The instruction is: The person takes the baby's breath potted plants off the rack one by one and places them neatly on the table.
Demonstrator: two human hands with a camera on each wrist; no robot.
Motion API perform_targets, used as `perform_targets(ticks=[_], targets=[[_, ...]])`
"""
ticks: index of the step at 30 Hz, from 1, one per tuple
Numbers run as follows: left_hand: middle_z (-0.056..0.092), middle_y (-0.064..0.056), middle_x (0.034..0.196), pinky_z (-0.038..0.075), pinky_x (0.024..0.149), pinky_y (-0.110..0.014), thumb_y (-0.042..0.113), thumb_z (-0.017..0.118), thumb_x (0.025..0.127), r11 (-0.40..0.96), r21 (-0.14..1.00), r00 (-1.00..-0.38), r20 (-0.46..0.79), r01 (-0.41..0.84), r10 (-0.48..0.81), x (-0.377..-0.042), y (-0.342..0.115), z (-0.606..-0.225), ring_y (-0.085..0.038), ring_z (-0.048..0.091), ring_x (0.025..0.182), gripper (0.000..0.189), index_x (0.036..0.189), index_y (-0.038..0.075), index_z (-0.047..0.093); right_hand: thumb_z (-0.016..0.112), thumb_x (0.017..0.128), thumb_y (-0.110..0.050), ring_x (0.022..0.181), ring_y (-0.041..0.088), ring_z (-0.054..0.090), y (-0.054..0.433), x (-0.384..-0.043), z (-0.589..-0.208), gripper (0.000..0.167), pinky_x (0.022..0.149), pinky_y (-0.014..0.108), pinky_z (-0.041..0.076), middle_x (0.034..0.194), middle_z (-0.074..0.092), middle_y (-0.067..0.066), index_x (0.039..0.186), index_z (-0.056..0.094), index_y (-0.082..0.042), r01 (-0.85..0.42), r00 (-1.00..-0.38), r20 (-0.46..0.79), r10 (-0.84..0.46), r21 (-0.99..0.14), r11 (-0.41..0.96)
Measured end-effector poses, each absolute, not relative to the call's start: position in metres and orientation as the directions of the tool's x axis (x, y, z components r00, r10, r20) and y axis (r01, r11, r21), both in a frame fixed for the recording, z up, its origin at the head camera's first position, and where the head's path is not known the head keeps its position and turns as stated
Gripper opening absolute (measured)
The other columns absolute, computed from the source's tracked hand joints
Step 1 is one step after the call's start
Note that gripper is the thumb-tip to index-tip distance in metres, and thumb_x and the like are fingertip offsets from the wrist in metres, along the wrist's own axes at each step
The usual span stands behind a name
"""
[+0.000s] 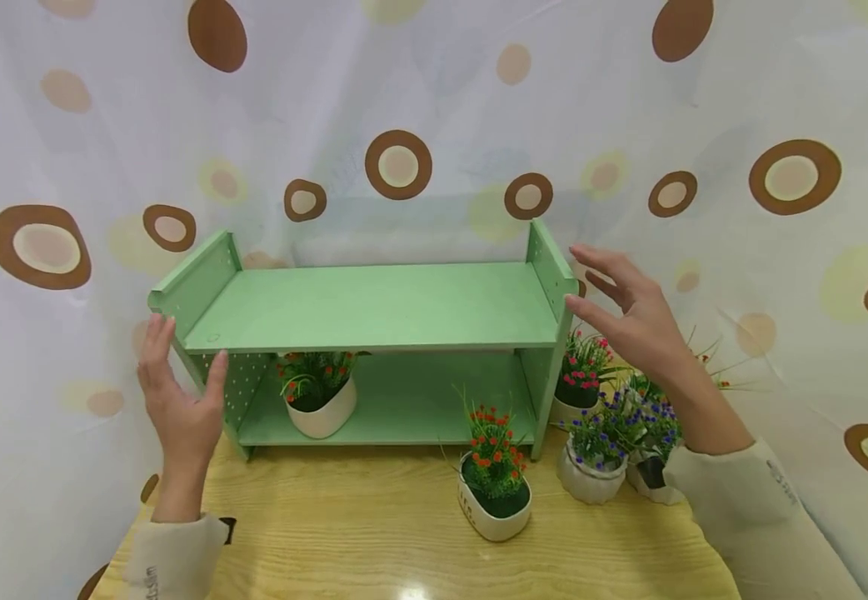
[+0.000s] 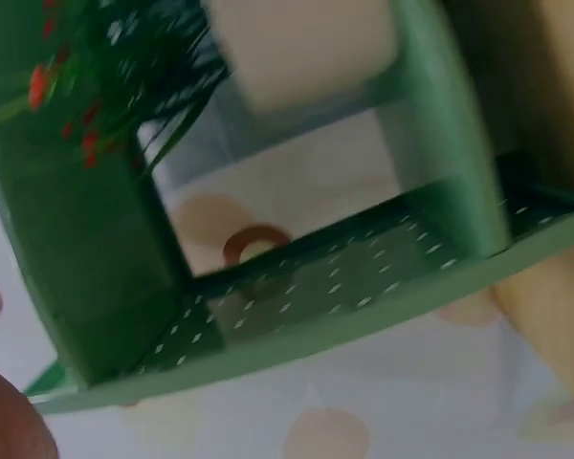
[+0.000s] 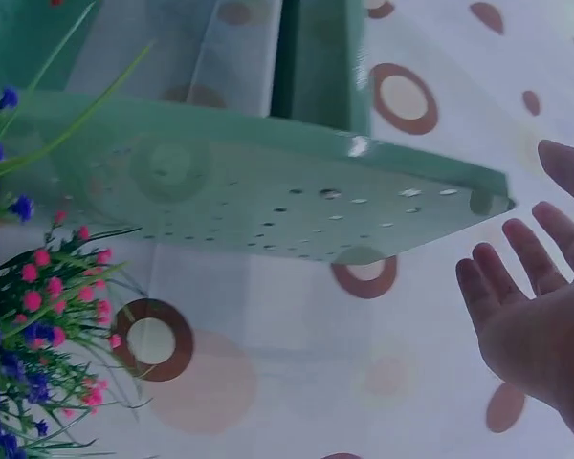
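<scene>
A green two-tier shelf (image 1: 389, 304) stands on the wooden table, with dotted holes in its side panels. My left hand (image 1: 182, 400) is beside its left panel, fingers raised and thumb apart, holding nothing. On the other side my right hand (image 1: 632, 312) is spread near the top of the right panel, its fingertips close to the edge. In the right wrist view, that hand (image 3: 540, 316) shows fingers apart from the panel (image 3: 297, 201). A white pot with red-orange flowers (image 1: 323, 412) sits on the lower tier at left. Another red-flowered pot (image 1: 496, 518) stands on the table in front.
Right of the shelf are a pot with pink flowers (image 1: 582, 375), a white pot with blue flowers (image 1: 591, 477) and another potted plant (image 1: 655, 417) behind my right forearm. A dotted curtain (image 1: 449, 92) hangs behind the wooden table (image 1: 344, 517).
</scene>
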State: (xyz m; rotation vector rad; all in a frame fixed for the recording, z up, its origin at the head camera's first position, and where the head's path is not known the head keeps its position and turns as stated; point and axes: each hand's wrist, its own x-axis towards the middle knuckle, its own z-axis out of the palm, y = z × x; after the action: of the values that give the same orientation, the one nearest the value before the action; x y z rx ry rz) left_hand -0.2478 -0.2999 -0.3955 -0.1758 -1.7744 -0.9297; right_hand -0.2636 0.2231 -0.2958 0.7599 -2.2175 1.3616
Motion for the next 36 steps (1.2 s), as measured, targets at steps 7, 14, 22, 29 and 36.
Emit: perform_targets(ticks=[7,14,22,29,36], targets=[[0.049,-0.017,0.155,0.028,0.122,-0.024,0.022,0.084,0.086,0.629,0.52,-0.497,0.836,0.578,-0.235,-0.236,-0.278,-0.448,-0.015,0.04,0.146,0.08,0.154,0.008,0.045,0.066,0.099,-0.002,0.136,0.001,0.048,0.224,-0.282,-0.31,0.048,0.109,0.013,0.044,0.15,0.051,0.009,0.147,0.057,-0.004,-0.635,-0.772,0.584,-0.251,-0.686,0.355],[0.021,-0.013,0.172,0.027,0.126,-0.055,0.024,0.088,0.083,0.523,0.816,-0.895,0.399,0.247,-0.2,-0.239,-0.274,-0.479,-0.037,0.024,0.156,0.117,0.168,0.02,0.008,0.066,0.1,-0.002,0.134,-0.001,0.048,0.224,-0.279,-0.316,0.047,0.1,0.01,0.049,0.15,0.052,0.012,0.147,0.057,-0.004,-0.642,-0.764,0.605,-0.225,-0.675,0.364],[0.006,-0.025,0.172,0.026,0.125,-0.061,0.032,0.084,0.088,0.466,0.88,-0.981,0.162,0.095,-0.106,-0.256,-0.264,-0.483,-0.048,0.017,0.156,0.126,0.166,0.014,-0.013,0.065,0.1,0.0,0.135,0.01,0.051,0.221,-0.282,-0.318,0.046,0.1,0.012,0.051,0.152,0.051,0.011,0.145,0.057,-0.001,-0.652,-0.756,0.621,-0.207,-0.685,0.326],[0.02,-0.03,0.167,0.034,0.12,-0.062,0.041,0.079,0.092,0.515,0.856,-0.991,0.094,0.034,-0.091,-0.271,-0.253,-0.485,-0.047,0.027,0.152,0.113,0.165,0.003,0.001,0.064,0.101,-0.002,0.141,0.004,0.046,0.222,-0.281,-0.32,0.047,0.101,0.013,0.051,0.158,0.048,0.011,0.147,0.057,-0.003,-0.642,-0.766,0.61,-0.205,-0.702,0.308],[0.034,-0.029,0.161,0.038,0.116,-0.063,0.045,0.077,0.092,0.54,0.841,-0.994,0.075,0.018,-0.085,-0.276,-0.249,-0.487,-0.047,0.037,0.147,0.103,0.162,-0.001,0.017,0.063,0.101,-0.001,0.141,0.004,0.046,0.221,-0.282,-0.321,0.046,0.101,0.013,0.05,0.158,0.048,0.012,0.146,0.056,0.0,-0.647,-0.761,0.617,-0.2,-0.7,0.302]])
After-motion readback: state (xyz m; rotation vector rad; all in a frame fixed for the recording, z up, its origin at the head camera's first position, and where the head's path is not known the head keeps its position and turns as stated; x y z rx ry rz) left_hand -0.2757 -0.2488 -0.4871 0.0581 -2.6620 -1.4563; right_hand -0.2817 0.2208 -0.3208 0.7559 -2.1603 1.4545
